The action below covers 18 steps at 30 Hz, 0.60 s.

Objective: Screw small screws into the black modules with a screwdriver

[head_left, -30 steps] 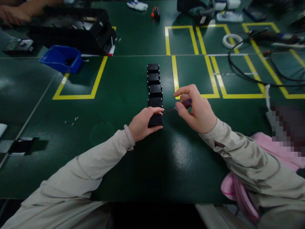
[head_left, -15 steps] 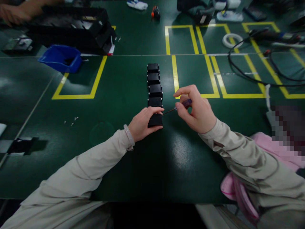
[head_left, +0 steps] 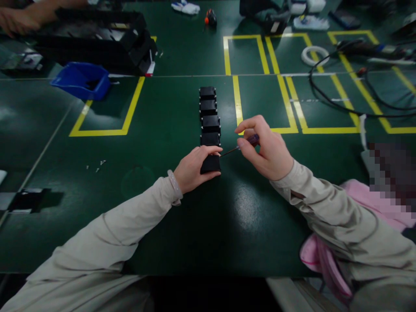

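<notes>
My left hand [head_left: 194, 170] grips the nearest black block [head_left: 211, 164] between thumb and fingers, at the near end of a column of similar black blocks [head_left: 210, 123] with small silver screws at their sides. In my right hand [head_left: 271, 149] is a screwdriver [head_left: 252, 139] with a dark purple handle. Its thin shaft slants down to the left, and the tip meets the right side of the held block near my left fingertips. Several small screws [head_left: 102, 162] lie on the green table to the left.
A blue bin [head_left: 82, 80] sits at the back left beside a black rack [head_left: 94, 39], where another person's hand [head_left: 19, 21] shows. A white tape roll [head_left: 314, 56], a black cable [head_left: 325, 93] and pink cloth [head_left: 373, 203] are at the right.
The whole view has shifted slightly. Both hands, the held block and the screwdriver keep nearly the same positions relative to each other.
</notes>
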Tool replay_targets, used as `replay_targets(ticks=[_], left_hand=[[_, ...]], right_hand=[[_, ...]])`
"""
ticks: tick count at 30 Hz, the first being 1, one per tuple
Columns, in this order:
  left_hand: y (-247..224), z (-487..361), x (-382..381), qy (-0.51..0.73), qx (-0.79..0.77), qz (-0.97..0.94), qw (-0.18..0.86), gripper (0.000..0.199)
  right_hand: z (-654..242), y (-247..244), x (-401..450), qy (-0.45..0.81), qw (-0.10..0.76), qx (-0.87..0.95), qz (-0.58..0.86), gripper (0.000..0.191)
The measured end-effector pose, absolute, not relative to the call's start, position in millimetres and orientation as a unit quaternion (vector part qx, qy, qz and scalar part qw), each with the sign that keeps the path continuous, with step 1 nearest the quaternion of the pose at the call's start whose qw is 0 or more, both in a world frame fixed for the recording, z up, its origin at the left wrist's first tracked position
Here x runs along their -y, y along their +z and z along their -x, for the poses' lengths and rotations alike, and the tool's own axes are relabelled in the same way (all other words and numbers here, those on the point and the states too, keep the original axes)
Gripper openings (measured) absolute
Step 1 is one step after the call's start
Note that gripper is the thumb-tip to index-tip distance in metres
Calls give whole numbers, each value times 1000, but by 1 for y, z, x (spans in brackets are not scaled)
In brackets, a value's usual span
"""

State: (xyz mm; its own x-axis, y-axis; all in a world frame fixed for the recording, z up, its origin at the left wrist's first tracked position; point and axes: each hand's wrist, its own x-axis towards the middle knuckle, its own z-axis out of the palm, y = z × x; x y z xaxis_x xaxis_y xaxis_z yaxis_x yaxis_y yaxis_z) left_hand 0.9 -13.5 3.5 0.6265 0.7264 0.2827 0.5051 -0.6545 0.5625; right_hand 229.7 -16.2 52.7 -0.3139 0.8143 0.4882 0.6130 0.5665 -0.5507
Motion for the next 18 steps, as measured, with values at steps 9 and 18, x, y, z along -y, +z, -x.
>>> replay_targets(ticks=[9,18], left_hand=[[4,0,14,249,-353,-874,225,59],[3,0,14,253,-349,-873,226,59]], right_hand=[[-230,50,12,141,374,794,458,10],[-229,51,13,143,382,797,446,12]])
